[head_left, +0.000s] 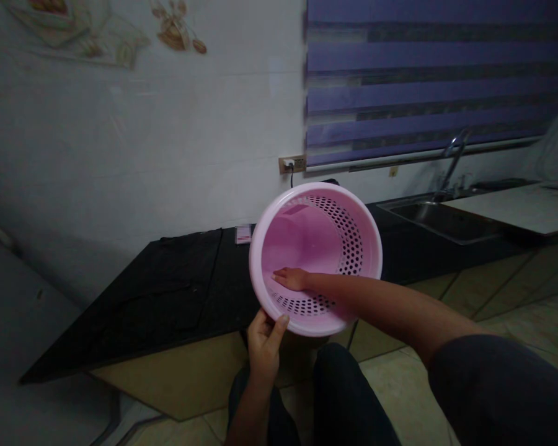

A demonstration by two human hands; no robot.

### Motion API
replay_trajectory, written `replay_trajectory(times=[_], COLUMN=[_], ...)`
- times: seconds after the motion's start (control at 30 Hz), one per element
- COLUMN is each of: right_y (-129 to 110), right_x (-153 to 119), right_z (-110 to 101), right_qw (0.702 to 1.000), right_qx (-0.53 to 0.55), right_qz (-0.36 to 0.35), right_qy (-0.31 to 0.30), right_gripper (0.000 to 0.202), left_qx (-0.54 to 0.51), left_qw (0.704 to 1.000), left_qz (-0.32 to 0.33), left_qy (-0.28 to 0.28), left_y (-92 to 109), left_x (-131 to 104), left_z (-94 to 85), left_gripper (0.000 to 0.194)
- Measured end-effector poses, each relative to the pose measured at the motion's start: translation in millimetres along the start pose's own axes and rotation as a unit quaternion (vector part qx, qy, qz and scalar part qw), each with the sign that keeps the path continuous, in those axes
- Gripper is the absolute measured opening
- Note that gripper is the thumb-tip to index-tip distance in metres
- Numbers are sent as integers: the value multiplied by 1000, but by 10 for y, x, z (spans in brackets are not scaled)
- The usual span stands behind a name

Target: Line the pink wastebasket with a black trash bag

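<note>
A pink plastic basket (302, 238) with rows of round holes is tilted so that its open mouth faces me. My left hand (264, 337) grips its lower left rim, thumb on the near side. Inside it, my right hand (291, 279) lies against the lower left part of the inner wall, fingers stretched out. Nothing can be made out in that hand, though its fingertips are dim. My right forearm crosses the basket's lower right rim.
Behind the basket runs a black countertop (177, 297). A small pink and white card or packet (243, 234) lies by the wall, left of the basket. A socket (292, 164) holds a plug. To the right are a sink (451, 217), a tap (453, 161) and a pale board (525, 204).
</note>
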State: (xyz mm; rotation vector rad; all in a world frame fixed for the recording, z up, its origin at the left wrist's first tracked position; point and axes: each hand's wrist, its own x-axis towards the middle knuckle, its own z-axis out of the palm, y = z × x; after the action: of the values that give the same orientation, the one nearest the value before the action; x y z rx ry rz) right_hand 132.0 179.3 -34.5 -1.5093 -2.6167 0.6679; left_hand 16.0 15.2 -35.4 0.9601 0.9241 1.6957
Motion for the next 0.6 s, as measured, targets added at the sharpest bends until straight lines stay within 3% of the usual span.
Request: replay_trajectory(times=[0.6], right_y=[-87], right_x=[-26], right_z=[-21], right_qw=[1000], right_qx=[0], right_qz=[28], right_qy=[-8], right_gripper=[65], left_qx=[-12], left_qw=[999], left_qz=[-25], left_qy=[24], left_y=[-21], left_x=[5], left_z=[-41], left_gripper=[50])
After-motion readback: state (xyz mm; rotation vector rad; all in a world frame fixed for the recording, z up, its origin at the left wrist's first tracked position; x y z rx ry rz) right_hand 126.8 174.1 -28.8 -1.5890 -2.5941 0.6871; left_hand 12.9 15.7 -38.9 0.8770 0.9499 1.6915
